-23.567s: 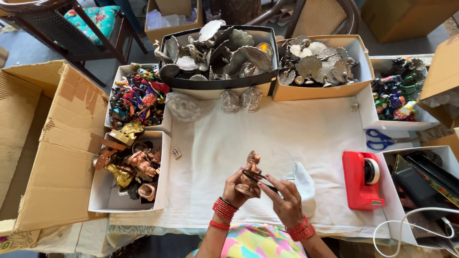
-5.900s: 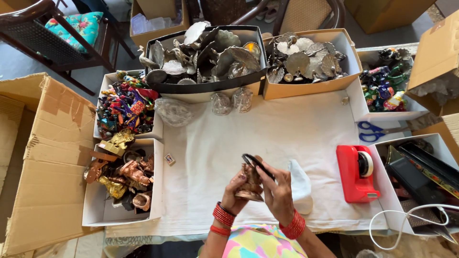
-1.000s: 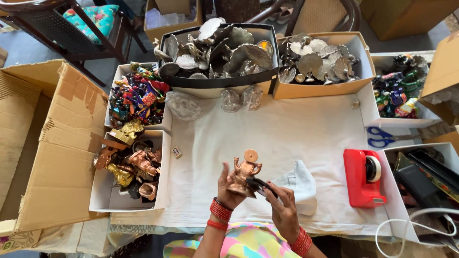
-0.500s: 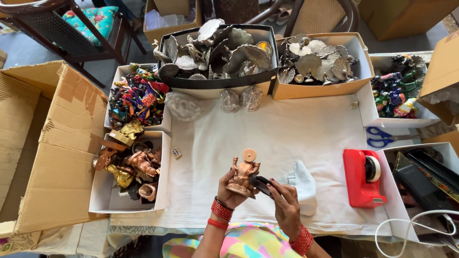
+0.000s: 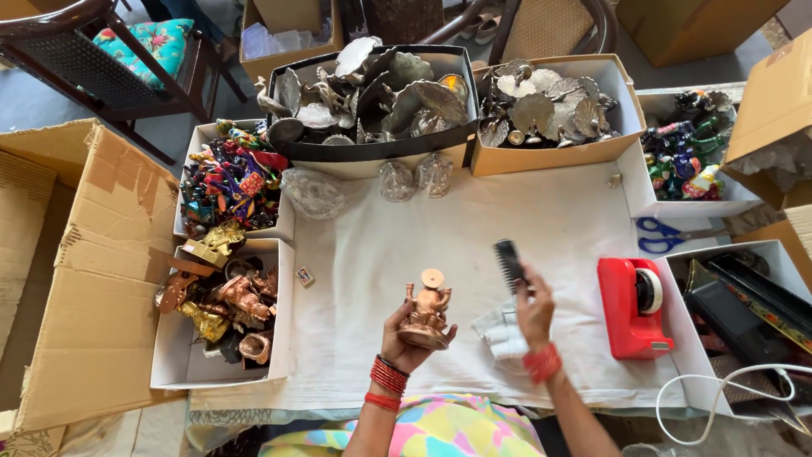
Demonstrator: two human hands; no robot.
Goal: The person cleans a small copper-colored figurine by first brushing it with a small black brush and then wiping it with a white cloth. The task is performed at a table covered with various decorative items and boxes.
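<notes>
Beside red tape dispenser (image 5: 633, 308), raised black brush (image 5: 507, 263)

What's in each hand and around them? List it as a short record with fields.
left hand: holds a copper figurine upright
right hand: holds a black brush, raised clear of the figurine
surface: white cloth
beside right hand: folded white rag, red tape dispenser
right side: blue scissors
left side: box of copper figures

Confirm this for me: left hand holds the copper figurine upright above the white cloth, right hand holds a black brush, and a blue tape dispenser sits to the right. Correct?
Not quite: the head view shows the tape dispenser is red, not blue. The left hand, copper figurine, white cloth, right hand and black brush are as stated.
</notes>
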